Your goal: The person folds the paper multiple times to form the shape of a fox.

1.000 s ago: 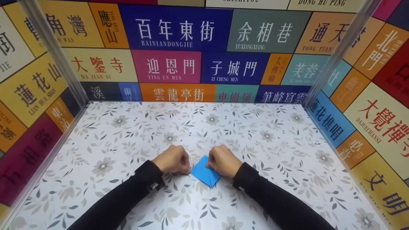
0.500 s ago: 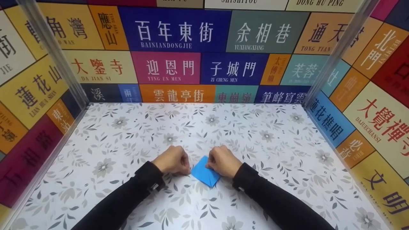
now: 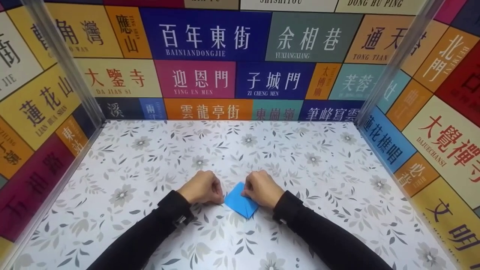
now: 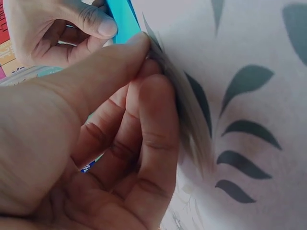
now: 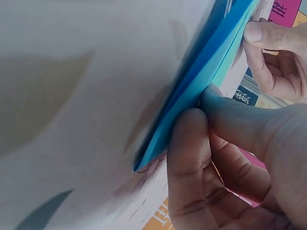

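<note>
A folded sheet of blue paper (image 3: 238, 200) lies on the patterned table in front of me, a roughly four-sided shape with layered flaps toward its near corner. My left hand (image 3: 204, 187) pinches at its left corner, thumb and index fingertips together. On the other side, my right hand (image 3: 262, 188) grips the paper's right part, its thumb on the top face. In the right wrist view the layers of the blue paper (image 5: 192, 91) stand slightly apart along one edge, beside the curled fingers. The left wrist view shows only a strip of the blue paper (image 4: 123, 19) beyond the left thumb.
A white tabletop (image 3: 150, 150) with grey flowers and leaves spreads around the hands. Panels with coloured sign blocks (image 3: 204, 35) rise at the back and on both sides, joined by clear corner posts (image 3: 397, 56). Dark sleeves cover both forearms.
Both hands stay almost where they were on the blue paper. The flaps at its near corner lie slightly closer together.
</note>
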Demonstrator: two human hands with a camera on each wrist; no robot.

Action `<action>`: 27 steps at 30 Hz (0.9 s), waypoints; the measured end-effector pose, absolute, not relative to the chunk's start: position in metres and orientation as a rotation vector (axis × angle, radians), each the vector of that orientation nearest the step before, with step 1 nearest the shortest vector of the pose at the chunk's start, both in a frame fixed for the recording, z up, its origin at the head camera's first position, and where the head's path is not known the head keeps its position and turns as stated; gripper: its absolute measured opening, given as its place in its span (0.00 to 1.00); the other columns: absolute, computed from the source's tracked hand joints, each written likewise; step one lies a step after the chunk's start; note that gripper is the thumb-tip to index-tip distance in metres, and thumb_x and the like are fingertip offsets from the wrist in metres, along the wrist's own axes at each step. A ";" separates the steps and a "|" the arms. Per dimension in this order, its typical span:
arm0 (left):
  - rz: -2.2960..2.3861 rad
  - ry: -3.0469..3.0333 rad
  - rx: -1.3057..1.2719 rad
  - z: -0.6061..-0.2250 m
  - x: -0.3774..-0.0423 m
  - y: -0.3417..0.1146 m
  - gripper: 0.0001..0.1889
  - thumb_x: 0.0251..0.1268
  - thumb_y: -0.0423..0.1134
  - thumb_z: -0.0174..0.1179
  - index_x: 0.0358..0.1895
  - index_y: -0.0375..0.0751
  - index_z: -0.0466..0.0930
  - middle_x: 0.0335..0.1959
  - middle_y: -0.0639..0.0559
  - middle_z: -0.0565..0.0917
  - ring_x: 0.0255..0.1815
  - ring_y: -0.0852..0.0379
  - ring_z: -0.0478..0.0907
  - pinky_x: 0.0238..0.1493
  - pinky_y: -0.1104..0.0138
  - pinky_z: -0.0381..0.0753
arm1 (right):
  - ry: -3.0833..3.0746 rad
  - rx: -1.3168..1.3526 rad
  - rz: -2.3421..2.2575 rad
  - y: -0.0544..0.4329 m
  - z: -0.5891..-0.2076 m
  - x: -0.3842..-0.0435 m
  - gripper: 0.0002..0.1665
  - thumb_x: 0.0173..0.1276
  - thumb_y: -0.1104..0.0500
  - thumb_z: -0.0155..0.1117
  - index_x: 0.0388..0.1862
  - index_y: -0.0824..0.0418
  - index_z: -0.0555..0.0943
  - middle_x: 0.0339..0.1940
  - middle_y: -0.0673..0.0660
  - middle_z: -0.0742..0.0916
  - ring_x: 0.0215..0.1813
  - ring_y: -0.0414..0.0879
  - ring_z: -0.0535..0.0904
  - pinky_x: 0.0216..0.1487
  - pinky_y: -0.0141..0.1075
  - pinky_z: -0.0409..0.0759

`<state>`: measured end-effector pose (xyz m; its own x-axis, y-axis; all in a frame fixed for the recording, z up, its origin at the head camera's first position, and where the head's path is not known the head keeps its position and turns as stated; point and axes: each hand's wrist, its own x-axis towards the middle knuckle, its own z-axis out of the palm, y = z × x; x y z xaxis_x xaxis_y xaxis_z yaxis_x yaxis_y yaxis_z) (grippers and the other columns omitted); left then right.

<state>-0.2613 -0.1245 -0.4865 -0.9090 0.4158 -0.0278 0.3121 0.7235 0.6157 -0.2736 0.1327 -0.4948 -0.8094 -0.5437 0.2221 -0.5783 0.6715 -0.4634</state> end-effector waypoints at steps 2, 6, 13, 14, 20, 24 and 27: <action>0.959 2.755 0.564 -0.487 -0.262 -0.124 0.08 0.54 0.31 0.87 0.29 0.45 0.96 0.24 0.55 0.93 0.23 0.66 0.80 0.33 0.72 0.81 | -2.811 0.946 0.822 0.132 -0.495 -0.274 0.12 0.66 0.65 0.89 0.28 0.63 0.91 0.25 0.55 0.92 0.28 0.43 0.81 0.33 0.36 0.81; 0.982 2.724 0.518 -0.489 -0.262 -0.124 0.08 0.55 0.32 0.87 0.30 0.46 0.96 0.23 0.56 0.92 0.24 0.65 0.80 0.32 0.72 0.80 | -2.813 0.953 0.823 0.133 -0.496 -0.274 0.13 0.66 0.65 0.89 0.27 0.63 0.91 0.24 0.55 0.91 0.27 0.41 0.78 0.33 0.34 0.79; 0.996 2.702 0.500 -0.487 -0.263 -0.120 0.08 0.56 0.33 0.87 0.32 0.47 0.96 0.25 0.56 0.92 0.25 0.64 0.80 0.31 0.72 0.78 | -2.814 0.928 0.833 0.133 -0.496 -0.274 0.13 0.65 0.65 0.90 0.26 0.62 0.90 0.22 0.54 0.90 0.27 0.40 0.78 0.33 0.34 0.78; 1.000 2.701 0.494 -0.486 -0.263 -0.118 0.08 0.57 0.33 0.88 0.32 0.47 0.96 0.25 0.56 0.92 0.25 0.64 0.80 0.30 0.72 0.78 | -2.817 0.925 0.839 0.132 -0.496 -0.275 0.13 0.66 0.65 0.89 0.26 0.62 0.90 0.22 0.54 0.90 0.27 0.40 0.78 0.33 0.34 0.78; 1.013 2.732 0.466 -0.484 -0.262 -0.103 0.08 0.59 0.35 0.88 0.34 0.46 0.95 0.26 0.55 0.91 0.26 0.62 0.81 0.32 0.71 0.81 | -2.834 0.908 0.836 0.132 -0.496 -0.274 0.13 0.66 0.65 0.89 0.27 0.62 0.90 0.23 0.54 0.91 0.28 0.42 0.80 0.33 0.35 0.80; 1.014 2.781 0.440 -0.484 -0.261 -0.092 0.09 0.58 0.36 0.88 0.37 0.43 0.95 0.27 0.56 0.91 0.29 0.62 0.82 0.38 0.68 0.83 | -2.809 0.925 0.816 0.132 -0.496 -0.274 0.13 0.66 0.65 0.89 0.27 0.63 0.90 0.23 0.54 0.91 0.28 0.43 0.81 0.33 0.35 0.80; 1.024 2.809 0.425 -0.485 -0.261 -0.086 0.11 0.58 0.35 0.88 0.39 0.40 0.95 0.27 0.55 0.91 0.29 0.61 0.82 0.39 0.67 0.84 | -2.795 0.934 0.822 0.133 -0.497 -0.274 0.13 0.66 0.66 0.89 0.26 0.63 0.90 0.23 0.54 0.91 0.27 0.43 0.80 0.33 0.34 0.79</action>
